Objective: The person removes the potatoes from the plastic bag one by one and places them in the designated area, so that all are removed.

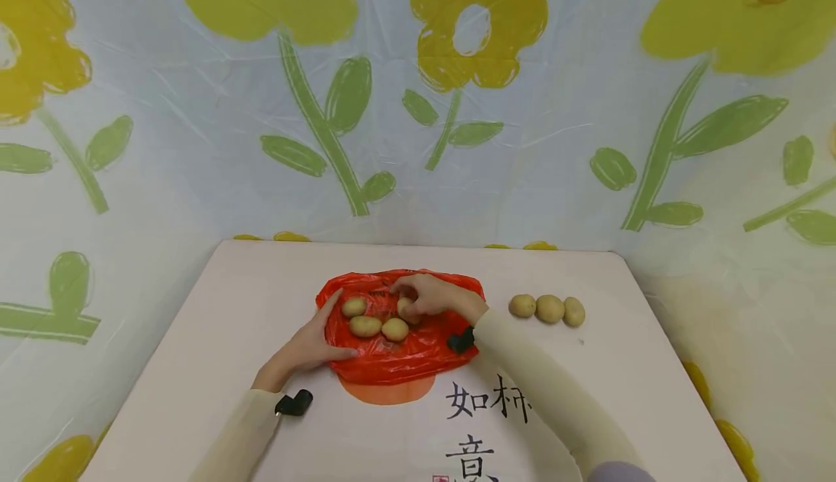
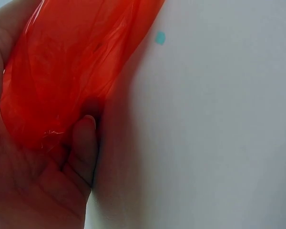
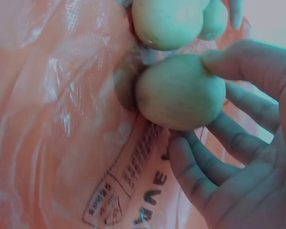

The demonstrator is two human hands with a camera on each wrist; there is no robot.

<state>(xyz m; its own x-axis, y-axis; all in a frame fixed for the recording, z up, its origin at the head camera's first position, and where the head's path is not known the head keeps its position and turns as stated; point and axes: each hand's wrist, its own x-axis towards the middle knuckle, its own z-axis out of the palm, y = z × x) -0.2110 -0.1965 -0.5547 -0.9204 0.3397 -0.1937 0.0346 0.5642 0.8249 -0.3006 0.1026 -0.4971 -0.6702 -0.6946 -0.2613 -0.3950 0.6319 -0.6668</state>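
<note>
Flowered backdrop (image 1: pixel 535 170): stands well beyond my fingertips. Pale table (image 1: pixel 196 366): extends beneath both my hands. Red plastic bag (image 1: pixel 405 366): lies on the table, its left side against my left fingers, its printed lining below my right ones.

My left hand (image 1: pixel 313 342): thumb and forefinger spread wide, touching the bag, its side between them; I cannot tell how the remaining fingers lie. My right hand (image 1: pixel 434 295): thumb and fingers pinch one potato.

Row of three potatoes (image 1: pixel 550 309): side by side on the table, to the right of my right fingers, past the wrist. Three loose potatoes (image 1: pixel 365 327): on the bag, between my two sets of fingers, one near my left forefinger tip. Pinched potato (image 3: pixel 181 90): over the bag; contact with it cannot be confirmed.
</note>
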